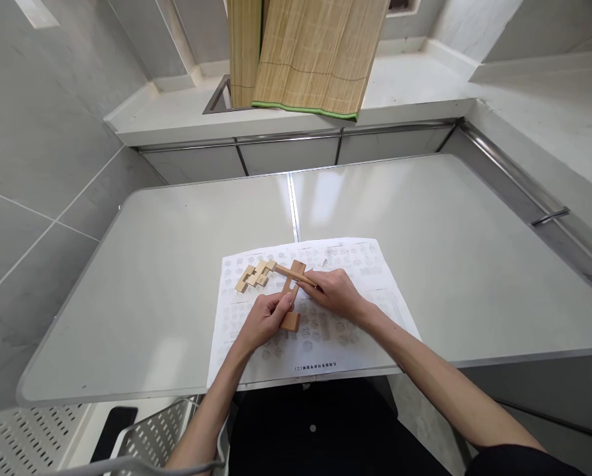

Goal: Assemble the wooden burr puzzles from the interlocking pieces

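Note:
My left hand [264,322] is closed round brown notched wooden puzzle pieces, its thumb pressing on top. One long brown piece [298,267] points away from me, and a block end [290,322] sticks out below the thumb. A slim brown wooden bar [290,272] is pinched in my right hand [339,291] and crosses over the long piece; I cannot tell whether the two touch. Just beyond my left hand, several pale notched wooden pieces [256,276] lie close together on a printed paper sheet [375,291]. My fingers hide part of the brown pieces.
The sheet lies at the front edge of a light folding table [176,264] with a centre seam. Bamboo mats [320,59] hang over the white counter [176,119] behind it. Below left are a perforated basket [151,436] and a dark object [114,430].

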Demonstrator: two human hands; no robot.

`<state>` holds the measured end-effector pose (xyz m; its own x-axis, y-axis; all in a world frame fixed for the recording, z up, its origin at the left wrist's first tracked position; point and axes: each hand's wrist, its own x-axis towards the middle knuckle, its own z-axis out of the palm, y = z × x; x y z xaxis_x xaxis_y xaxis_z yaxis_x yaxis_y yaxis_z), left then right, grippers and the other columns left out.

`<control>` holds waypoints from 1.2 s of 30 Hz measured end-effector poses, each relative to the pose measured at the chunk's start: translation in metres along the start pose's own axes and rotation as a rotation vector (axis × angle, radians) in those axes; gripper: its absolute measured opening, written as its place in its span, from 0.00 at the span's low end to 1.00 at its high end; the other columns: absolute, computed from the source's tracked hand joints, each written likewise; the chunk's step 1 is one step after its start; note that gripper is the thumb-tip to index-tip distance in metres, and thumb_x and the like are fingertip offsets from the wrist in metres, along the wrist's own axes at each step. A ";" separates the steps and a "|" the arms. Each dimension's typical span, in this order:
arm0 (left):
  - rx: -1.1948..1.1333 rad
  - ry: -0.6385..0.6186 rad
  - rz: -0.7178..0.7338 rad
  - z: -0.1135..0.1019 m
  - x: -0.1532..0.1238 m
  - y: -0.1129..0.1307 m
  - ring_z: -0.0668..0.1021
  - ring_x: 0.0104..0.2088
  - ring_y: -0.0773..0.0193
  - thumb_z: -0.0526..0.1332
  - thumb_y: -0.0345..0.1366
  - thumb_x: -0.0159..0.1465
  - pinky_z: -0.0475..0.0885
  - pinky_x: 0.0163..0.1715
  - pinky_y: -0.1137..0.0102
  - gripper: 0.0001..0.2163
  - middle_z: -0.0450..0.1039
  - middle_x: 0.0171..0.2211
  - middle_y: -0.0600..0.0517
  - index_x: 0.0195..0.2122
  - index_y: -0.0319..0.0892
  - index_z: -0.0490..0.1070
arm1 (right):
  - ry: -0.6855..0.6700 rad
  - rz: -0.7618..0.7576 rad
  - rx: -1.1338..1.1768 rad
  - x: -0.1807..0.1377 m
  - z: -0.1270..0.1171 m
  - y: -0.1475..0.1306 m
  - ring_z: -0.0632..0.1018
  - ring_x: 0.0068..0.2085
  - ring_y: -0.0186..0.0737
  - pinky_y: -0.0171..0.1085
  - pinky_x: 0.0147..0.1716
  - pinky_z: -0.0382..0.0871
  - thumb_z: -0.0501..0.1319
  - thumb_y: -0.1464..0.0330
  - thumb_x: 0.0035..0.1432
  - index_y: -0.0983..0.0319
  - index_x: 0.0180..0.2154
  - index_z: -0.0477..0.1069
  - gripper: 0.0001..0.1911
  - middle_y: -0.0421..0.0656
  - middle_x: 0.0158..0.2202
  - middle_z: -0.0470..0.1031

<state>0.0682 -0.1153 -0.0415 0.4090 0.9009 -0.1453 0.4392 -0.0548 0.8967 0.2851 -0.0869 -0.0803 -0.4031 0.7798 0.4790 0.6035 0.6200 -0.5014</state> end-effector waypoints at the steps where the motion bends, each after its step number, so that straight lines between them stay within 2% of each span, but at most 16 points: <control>1: -0.002 -0.001 -0.001 0.000 0.000 0.000 0.59 0.23 0.66 0.50 0.57 0.73 0.56 0.25 0.70 0.26 0.54 0.21 0.56 0.24 0.43 0.60 | 0.001 -0.002 0.002 0.000 0.000 0.000 0.61 0.20 0.30 0.33 0.21 0.50 0.51 0.60 0.77 0.60 0.27 0.66 0.24 0.37 0.19 0.67; 8: -0.014 -0.012 -0.004 0.000 0.000 -0.001 0.59 0.24 0.67 0.49 0.56 0.73 0.55 0.26 0.70 0.26 0.53 0.21 0.56 0.24 0.43 0.58 | 0.025 -0.019 0.006 0.001 -0.003 0.000 0.61 0.20 0.30 0.33 0.22 0.52 0.50 0.57 0.78 0.60 0.25 0.65 0.27 0.36 0.19 0.67; 22: -0.005 -0.013 -0.010 0.000 0.000 0.003 0.59 0.23 0.67 0.49 0.55 0.73 0.55 0.26 0.69 0.25 0.54 0.21 0.56 0.24 0.43 0.59 | 0.116 -0.078 -0.056 0.001 -0.001 0.001 0.58 0.20 0.29 0.33 0.20 0.49 0.52 0.60 0.78 0.61 0.25 0.64 0.26 0.34 0.18 0.64; 29: -0.001 -0.028 -0.009 0.000 0.001 0.001 0.60 0.24 0.66 0.49 0.55 0.73 0.55 0.27 0.69 0.25 0.54 0.21 0.56 0.24 0.43 0.58 | 0.084 -0.093 -0.032 0.002 -0.002 0.001 0.61 0.21 0.30 0.32 0.22 0.53 0.49 0.60 0.79 0.61 0.27 0.67 0.26 0.36 0.20 0.67; 36: -0.001 -0.032 -0.006 0.000 0.001 0.003 0.59 0.23 0.66 0.49 0.55 0.73 0.55 0.27 0.69 0.25 0.55 0.21 0.56 0.24 0.43 0.58 | 0.064 -0.084 0.021 0.001 -0.003 0.003 0.61 0.21 0.31 0.32 0.22 0.54 0.50 0.59 0.79 0.61 0.28 0.67 0.25 0.36 0.20 0.66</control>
<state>0.0700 -0.1150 -0.0394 0.4317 0.8870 -0.1637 0.4406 -0.0490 0.8964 0.2884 -0.0845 -0.0790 -0.4064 0.7186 0.5644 0.5551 0.6848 -0.4722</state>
